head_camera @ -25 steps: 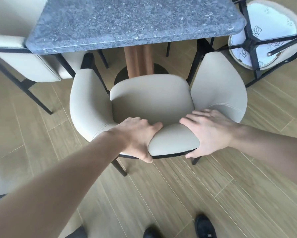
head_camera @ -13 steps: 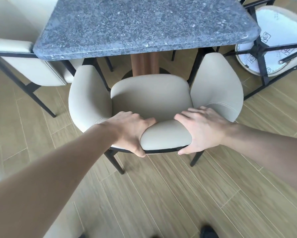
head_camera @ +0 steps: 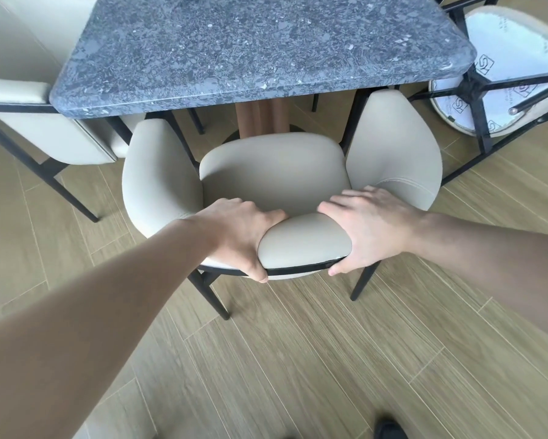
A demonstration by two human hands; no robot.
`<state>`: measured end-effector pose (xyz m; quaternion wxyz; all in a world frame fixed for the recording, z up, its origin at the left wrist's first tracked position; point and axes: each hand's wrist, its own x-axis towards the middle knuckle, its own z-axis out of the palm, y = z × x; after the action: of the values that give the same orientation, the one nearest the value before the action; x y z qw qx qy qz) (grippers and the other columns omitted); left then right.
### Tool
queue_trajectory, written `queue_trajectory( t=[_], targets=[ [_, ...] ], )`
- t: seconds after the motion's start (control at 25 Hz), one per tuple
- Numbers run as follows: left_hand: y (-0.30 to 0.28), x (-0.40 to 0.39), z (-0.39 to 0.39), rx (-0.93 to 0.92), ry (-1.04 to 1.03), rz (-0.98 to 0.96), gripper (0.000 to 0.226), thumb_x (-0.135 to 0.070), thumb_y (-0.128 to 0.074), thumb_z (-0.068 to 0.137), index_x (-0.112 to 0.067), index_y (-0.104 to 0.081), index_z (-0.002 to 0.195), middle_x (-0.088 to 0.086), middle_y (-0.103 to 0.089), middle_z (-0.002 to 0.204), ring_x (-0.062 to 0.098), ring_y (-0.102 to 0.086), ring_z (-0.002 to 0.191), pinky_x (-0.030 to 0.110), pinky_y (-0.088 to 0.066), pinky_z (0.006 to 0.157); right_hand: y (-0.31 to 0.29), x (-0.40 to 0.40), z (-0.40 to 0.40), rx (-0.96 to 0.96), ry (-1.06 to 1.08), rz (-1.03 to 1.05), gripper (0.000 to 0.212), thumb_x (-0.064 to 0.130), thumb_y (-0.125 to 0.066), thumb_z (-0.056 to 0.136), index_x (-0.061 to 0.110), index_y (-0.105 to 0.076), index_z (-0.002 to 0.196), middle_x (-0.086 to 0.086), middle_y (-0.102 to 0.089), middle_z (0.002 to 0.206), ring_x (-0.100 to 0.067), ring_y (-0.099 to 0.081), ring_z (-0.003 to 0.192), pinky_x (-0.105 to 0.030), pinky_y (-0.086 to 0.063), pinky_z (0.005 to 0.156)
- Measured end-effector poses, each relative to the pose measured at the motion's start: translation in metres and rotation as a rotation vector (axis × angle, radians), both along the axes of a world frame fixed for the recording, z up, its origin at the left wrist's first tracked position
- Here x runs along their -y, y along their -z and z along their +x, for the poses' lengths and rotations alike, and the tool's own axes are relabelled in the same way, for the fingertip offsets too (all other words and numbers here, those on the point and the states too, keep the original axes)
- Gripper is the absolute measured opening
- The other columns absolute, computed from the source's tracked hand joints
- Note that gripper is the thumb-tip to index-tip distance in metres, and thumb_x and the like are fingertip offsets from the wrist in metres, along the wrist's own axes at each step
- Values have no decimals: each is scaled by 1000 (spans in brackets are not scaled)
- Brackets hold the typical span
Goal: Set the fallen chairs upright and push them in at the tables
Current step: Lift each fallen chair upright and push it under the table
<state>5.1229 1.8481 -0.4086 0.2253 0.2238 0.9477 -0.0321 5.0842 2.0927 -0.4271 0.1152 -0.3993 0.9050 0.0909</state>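
A cream padded chair (head_camera: 276, 172) with black legs stands upright in front of me, its seat front tucked under the near edge of the grey speckled stone table (head_camera: 260, 49). My left hand (head_camera: 241, 236) grips the left part of the curved backrest top. My right hand (head_camera: 371, 229) grips the right part of the same backrest, thumb under the black trim. At the upper right a second cream chair (head_camera: 507, 68) lies tipped over, its white underside and black leg frame facing me.
Another cream chair (head_camera: 44, 131) stands at the table's left side. The table rests on a wooden pedestal (head_camera: 260, 118). Wood-plank floor (head_camera: 298, 359) stretches toward me. The tip of a dark shoe (head_camera: 390, 430) shows at the bottom edge.
The chair has slid forward, farther under the table, with both hands still on its backrest. The view has moved closer to the table.
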Motion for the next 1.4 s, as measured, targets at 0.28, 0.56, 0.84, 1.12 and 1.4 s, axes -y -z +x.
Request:
queue_trajectory(
  t=[0.28, 0.56, 0.84, 1.12, 1.4],
  targets=[
    [-1, 2, -11, 12, -54, 23, 88, -68, -77, 48, -48, -39, 125, -8, -64, 94, 25, -60, 89, 33, -43, 72, 0, 4, -14, 0, 2, -9, 100, 92, -54, 48, 23, -47, 120, 5, -62, 105, -24, -61, 105, -43, -49, 89],
    [0, 0, -17, 18, -76, 7, 90, -70, -78, 47, -50, -39, 125, -9, -64, 96, 22, -53, 87, 34, -41, 73, 1, 2, -19, -1, -2, -3, 99, 91, -55, 49, 23, -46, 120, 5, -62, 105, -23, -61, 105, -43, -49, 90],
    [0, -4, -15, 11, -126, 10, 91, -68, -78, 46, -51, -39, 126, -10, -57, 89, 23, -52, 87, 33, -38, 70, -1, 1, -17, 2, 12, -17, 97, 90, -58, 50, 22, -47, 117, 5, -61, 101, -25, -61, 102, -43, -48, 87],
    [4, -3, -13, -17, -138, 7, 94, -69, -74, 43, -55, -33, 126, -10, -59, 90, 22, -52, 84, 32, -38, 67, 1, 2, -21, 14, 11, -16, 100, 91, -57, 50, 23, -47, 123, 5, -61, 105, -24, -59, 105, -46, -47, 92],
    [4, -2, -15, 12, -151, -16, 96, -70, -74, 45, -57, -26, 127, -10, -64, 99, 22, -54, 87, 34, -40, 70, 3, 1, -20, 2, 31, -41, 98, 91, -56, 48, 25, -47, 120, 5, -61, 105, -23, -60, 106, -44, -46, 92]
  ],
)
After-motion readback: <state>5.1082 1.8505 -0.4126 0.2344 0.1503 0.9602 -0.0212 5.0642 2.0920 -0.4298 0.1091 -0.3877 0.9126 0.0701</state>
